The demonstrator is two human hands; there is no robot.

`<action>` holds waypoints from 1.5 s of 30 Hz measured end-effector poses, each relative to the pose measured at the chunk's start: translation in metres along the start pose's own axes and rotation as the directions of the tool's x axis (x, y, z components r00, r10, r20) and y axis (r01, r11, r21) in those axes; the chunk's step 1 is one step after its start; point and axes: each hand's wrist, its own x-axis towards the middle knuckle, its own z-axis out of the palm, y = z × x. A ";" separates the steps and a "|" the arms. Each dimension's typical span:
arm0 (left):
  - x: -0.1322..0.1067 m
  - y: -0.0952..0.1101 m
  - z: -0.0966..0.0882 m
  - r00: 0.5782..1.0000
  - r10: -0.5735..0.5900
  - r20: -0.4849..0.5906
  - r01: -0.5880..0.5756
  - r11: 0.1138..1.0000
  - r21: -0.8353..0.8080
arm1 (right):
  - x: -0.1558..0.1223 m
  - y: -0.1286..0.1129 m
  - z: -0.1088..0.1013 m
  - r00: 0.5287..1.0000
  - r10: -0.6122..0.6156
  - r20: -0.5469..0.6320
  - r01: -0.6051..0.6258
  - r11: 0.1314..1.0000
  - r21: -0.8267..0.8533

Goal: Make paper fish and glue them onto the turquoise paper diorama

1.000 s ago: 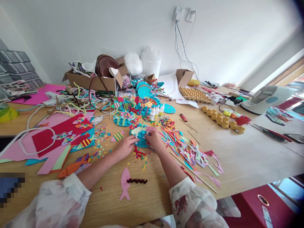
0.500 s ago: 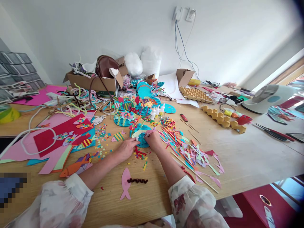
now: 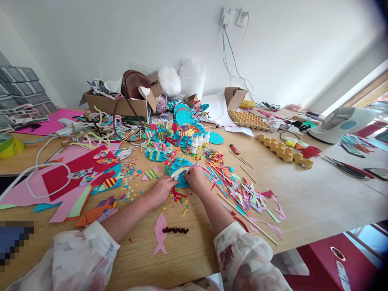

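Note:
A round blue craft piece [image 3: 182,182] with bumps and a decorated rim lies on the table between my hands. Over it is a pale green paper fish [image 3: 180,171], slightly tilted. My left hand [image 3: 163,190] reaches in from the left, its fingertips pinched at the fish's lower left end. My right hand [image 3: 196,180] is closed at the fish's right end, and its fingers partly hide it. Nearer me lie a pink paper fish [image 3: 161,230] and a dark curly strip [image 3: 178,230]. A striped fish [image 3: 150,174] lies left of the blue piece.
White glue bottles [image 3: 195,144] stand just behind the blue piece. Paper strips [image 3: 247,195] and thin sticks [image 3: 251,222] spread to the right, with egg-carton pieces [image 3: 281,152] beyond. Coloured sheets [image 3: 57,178] lie left. A cardboard box [image 3: 113,106] stands at the back.
The pale green fish has shifted and tilted a little over the blue piece. Both hands stay almost in place.

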 end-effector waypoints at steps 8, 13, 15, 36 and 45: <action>-0.002 0.001 -0.009 1.000 0.019 0.014 -0.019 1.000 0.010 | 0.001 0.000 -0.004 1.000 -0.006 0.019 0.007 1.000 -0.021; -0.007 0.000 -0.016 0.999 0.030 0.035 -0.031 0.999 0.016 | 0.001 -0.002 -0.003 1.000 0.024 0.019 -0.023 0.998 -0.055; -0.008 -0.001 -0.017 0.998 0.038 0.044 -0.039 0.999 0.022 | 0.001 -0.002 -0.002 0.999 0.026 0.020 -0.025 0.998 -0.065; -0.011 0.000 -0.006 0.997 0.026 0.068 -0.030 0.997 0.067 | 0.003 0.002 0.003 1.000 0.006 0.024 -0.004 0.998 -0.069; -0.018 -0.004 -0.018 0.991 0.064 0.122 -0.068 0.997 0.028 | 0.000 0.005 0.000 0.999 -0.031 0.006 0.031 0.998 0.060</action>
